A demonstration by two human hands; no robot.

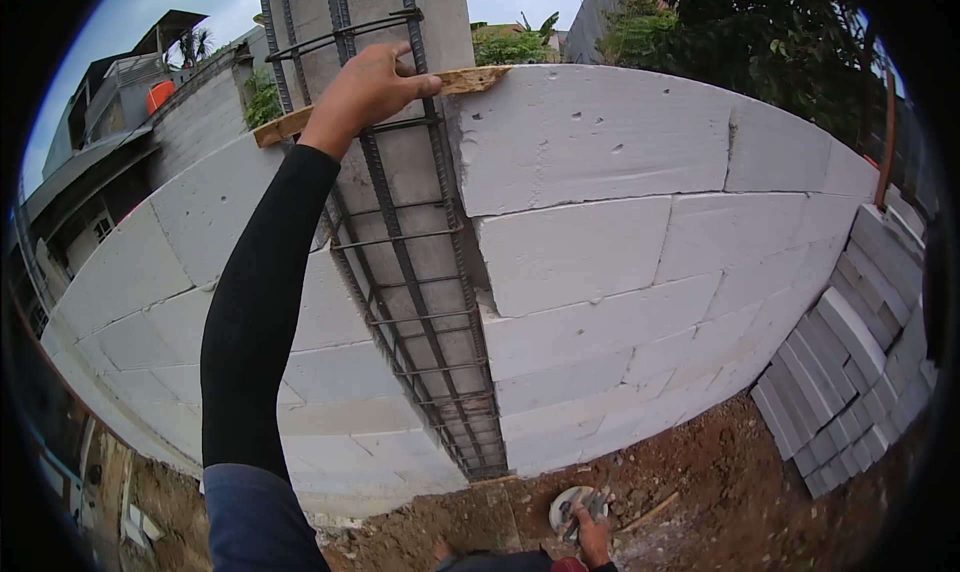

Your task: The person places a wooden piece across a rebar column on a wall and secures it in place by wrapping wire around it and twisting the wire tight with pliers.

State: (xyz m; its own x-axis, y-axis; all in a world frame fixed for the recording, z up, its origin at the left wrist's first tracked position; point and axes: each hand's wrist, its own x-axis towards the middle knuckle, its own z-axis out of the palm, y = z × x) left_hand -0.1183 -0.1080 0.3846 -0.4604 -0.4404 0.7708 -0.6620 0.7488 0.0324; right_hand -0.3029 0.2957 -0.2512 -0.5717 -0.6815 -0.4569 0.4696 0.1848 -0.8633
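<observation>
So the left hand (372,87) was up by the top edge of the white block wall (590,257), curled over a wooden strip (478,80) at the rebar cage (385,212). Thumb lay across the front, but the fingertips were mostly hidden, so can't tell if it was pinching wood or steel. The strip ran across the cage, right end at the wall's top edge; the cage stood in the gap between the wall's two stretches. Right hand (594,538) was low near the wall's bottom edge, at a pale round thing (562,509), grip too small to make out. Grey blocks (830,372) were stacked by the wall's far right end.
</observation>
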